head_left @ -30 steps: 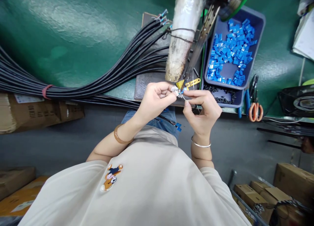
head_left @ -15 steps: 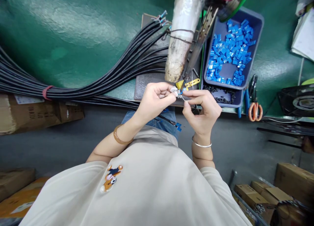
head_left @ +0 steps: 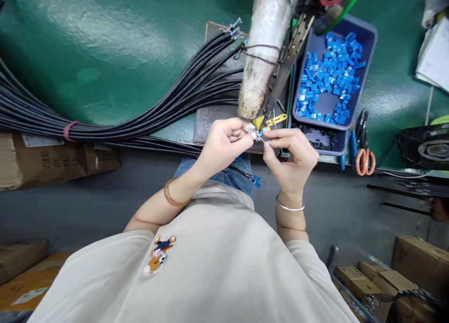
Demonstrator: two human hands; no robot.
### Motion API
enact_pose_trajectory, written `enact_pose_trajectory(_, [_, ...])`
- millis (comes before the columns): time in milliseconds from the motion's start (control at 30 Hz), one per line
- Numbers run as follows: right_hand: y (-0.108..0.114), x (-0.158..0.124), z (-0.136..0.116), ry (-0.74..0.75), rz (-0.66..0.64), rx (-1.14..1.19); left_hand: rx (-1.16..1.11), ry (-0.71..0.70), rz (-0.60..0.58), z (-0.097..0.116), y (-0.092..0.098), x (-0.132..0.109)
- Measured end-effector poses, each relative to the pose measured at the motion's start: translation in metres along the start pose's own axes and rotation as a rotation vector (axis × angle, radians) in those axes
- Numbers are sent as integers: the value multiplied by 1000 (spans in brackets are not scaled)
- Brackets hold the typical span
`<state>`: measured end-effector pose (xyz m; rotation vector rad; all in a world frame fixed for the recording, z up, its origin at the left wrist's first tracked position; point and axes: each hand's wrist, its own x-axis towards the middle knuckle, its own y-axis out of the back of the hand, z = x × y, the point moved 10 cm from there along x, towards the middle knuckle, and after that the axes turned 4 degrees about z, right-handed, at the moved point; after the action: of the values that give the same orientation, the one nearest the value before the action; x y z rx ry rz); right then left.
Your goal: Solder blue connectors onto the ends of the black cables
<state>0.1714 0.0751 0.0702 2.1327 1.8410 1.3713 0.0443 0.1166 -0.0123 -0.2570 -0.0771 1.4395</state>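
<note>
My left hand (head_left: 222, 143) and my right hand (head_left: 289, 154) meet at the table's near edge, fingertips pinched together on a small blue connector (head_left: 258, 132) with thin wires. The left hand's fingers are curled round the cable end. A bundle of black cables (head_left: 140, 112) fans from the left across the green table (head_left: 105, 47) to a dark mat (head_left: 213, 114). Just above my hands hang a wrapped pale cylinder (head_left: 261, 56) and a yellow-tipped tool (head_left: 271, 121).
A blue tray (head_left: 368, 37) of several small blue connectors stands to the right, over a second tray holding dark parts (head_left: 317, 138). Orange-handled scissors (head_left: 363, 157) and pliers lie beside it. Cardboard boxes (head_left: 372, 276) stand on the floor, with another box (head_left: 52, 157) at the left.
Both hands stay pinched on the small connector, with only slight finger shifts. The view has drifted a little.
</note>
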Motion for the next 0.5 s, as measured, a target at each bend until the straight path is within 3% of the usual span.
enact_pose_trajectory(500, [-1, 5, -1, -9, -21, 28, -12, 6, -16, 2, 0, 2])
